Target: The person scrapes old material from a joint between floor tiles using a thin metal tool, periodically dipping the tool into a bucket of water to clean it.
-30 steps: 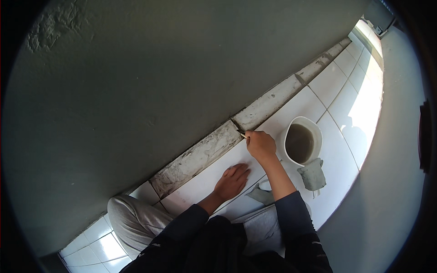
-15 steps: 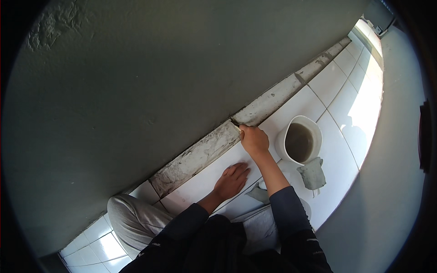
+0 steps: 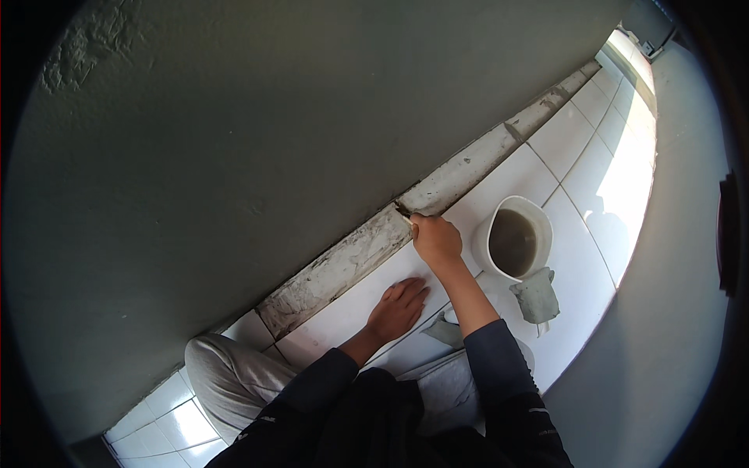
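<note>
My right hand (image 3: pixel 438 240) is closed in a fist round a small, thin, pale-edged thing, mostly hidden by the fingers. Its tip meets the dark gap between two lengths of smeared white skirting tile (image 3: pixel 343 261) at the foot of the wall. My left hand (image 3: pixel 399 306) lies flat, fingers stretched out, on a white floor tile (image 3: pixel 343 310). Right of my right hand stands a white bucket (image 3: pixel 481 243) holding murky grey water (image 3: pixel 512 243). Beside the bucket is a flat tool caked in grey mortar (image 3: pixel 537 298), a pale end sticking out below.
A grey plastered wall (image 3: pixel 234 140) rises on the left. Another grey piece (image 3: pixel 445 331) lies by my right forearm, its kind unclear. White floor tiles (image 3: pixel 581 207) run away to the far right, sunlit there. My bent knee (image 3: pixel 214 363) is near the wall.
</note>
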Tool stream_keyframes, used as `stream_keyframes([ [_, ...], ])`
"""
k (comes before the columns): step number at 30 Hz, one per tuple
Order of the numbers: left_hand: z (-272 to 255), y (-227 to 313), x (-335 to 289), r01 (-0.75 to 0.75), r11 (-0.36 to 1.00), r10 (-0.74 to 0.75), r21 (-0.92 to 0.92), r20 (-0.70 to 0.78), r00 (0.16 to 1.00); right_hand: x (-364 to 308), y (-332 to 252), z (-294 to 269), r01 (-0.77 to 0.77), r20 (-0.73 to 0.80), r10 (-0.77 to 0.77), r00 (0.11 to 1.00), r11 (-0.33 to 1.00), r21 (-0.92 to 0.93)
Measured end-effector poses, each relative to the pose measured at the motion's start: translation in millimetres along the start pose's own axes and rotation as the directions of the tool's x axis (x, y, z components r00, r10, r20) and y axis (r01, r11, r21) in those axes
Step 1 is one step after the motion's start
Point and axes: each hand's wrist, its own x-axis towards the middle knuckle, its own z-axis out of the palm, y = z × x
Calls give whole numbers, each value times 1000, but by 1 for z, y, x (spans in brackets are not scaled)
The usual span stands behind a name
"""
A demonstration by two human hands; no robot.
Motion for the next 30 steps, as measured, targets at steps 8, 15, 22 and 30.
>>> stream_keyframes([
  [8,-1,0,0,12,1000,-12,4,9,1000,7,-4,-4,-16,11,16,1000,1000,7],
  [15,-1,2,4,-11,1000,11,-2,3,1000,3,3,-12,-45,53,43,998,999,26],
  [22,-1,2,3,10,999,-9,-37,14,1000,-37,20,-63,-85,9,85,996,981,172],
  [30,-3,2,4,-10,992,4,-123,-44,999,-79,6,-41,-158,-30,210,977,816,556],
])
